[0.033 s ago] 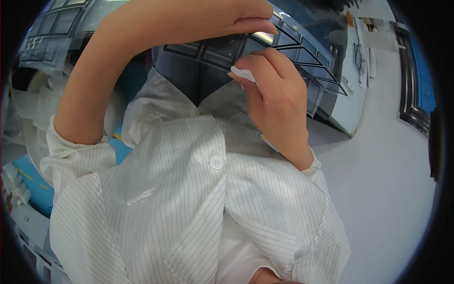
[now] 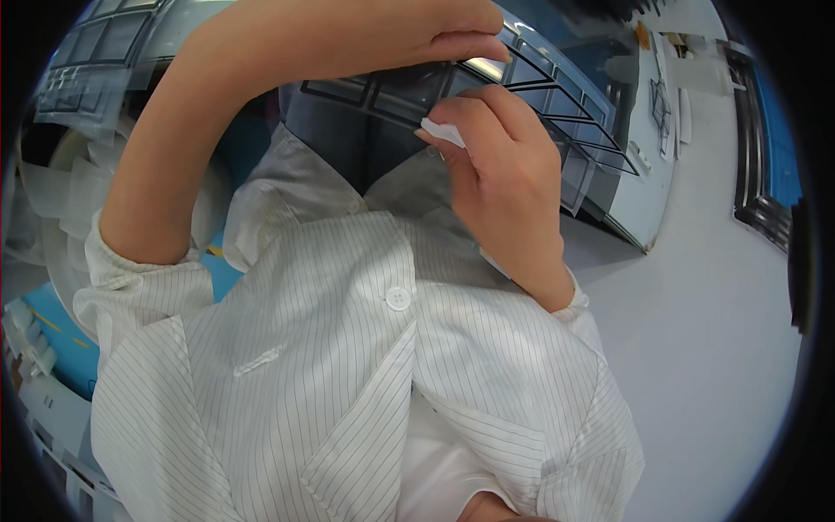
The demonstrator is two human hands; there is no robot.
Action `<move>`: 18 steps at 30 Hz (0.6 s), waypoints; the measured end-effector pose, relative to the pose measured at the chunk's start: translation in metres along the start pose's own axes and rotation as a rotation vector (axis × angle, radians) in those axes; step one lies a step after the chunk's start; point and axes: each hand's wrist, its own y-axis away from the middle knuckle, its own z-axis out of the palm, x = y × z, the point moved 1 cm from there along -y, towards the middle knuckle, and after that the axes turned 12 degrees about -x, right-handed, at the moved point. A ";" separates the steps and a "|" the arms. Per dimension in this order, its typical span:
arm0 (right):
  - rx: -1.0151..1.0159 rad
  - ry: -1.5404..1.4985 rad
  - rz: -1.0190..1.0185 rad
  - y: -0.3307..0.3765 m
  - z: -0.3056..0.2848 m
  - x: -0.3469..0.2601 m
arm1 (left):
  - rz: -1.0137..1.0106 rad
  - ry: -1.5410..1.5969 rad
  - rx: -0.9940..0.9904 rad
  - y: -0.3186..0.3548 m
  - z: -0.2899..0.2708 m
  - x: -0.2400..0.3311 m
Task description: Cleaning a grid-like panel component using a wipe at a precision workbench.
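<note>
A dark, see-through panel (image 2: 404,94) with black-edged rectangular windows lies tilted across the top middle, just beyond my lap. Stretched over it from the left, my left hand (image 2: 465,33) has its fingers drawn together at the panel, gripping it; the upper frame edge cuts off part of this hand. My right hand (image 2: 504,165) is closed in a pinch on a small folded white cloth (image 2: 444,132) at the panel's near edge. Bent fingers cover some of that cloth. More black-lined windows (image 2: 565,104) show just right of both hands.
Similar framed panels (image 2: 109,39) stand at the upper left, above a heap of translucent white pieces (image 2: 52,191). A pale cabinet-like box (image 2: 644,191) stands at the right, beside a grey floor (image 2: 696,331). A dark-framed blue panel (image 2: 783,148) is at the far right.
My right hand and the white cloth have shifted slightly to the left and up along the panel's edge. The left hand stays where it was.
</note>
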 end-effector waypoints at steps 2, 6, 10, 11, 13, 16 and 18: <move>0.034 -0.003 -0.020 -0.001 -0.001 -0.002 | -0.011 -0.013 0.002 0.000 0.000 0.001; -0.030 0.046 0.012 -0.001 -0.004 -0.003 | -0.032 0.032 -0.014 0.000 -0.002 0.005; -0.002 0.047 0.012 -0.001 -0.004 -0.005 | -0.038 0.033 -0.019 0.001 -0.003 0.004; -0.001 0.045 0.012 -0.002 -0.005 -0.005 | -0.039 0.032 -0.020 0.000 -0.003 0.004; -0.033 0.045 0.008 -0.002 -0.007 -0.005 | -0.052 0.014 -0.059 -0.001 -0.004 0.005; -0.006 0.024 -0.004 -0.002 -0.005 -0.004 | -0.055 0.004 -0.053 0.000 -0.004 0.006; -0.176 -0.121 -0.095 0.007 -0.013 -0.002 | -0.058 0.005 -0.075 -0.002 -0.005 0.005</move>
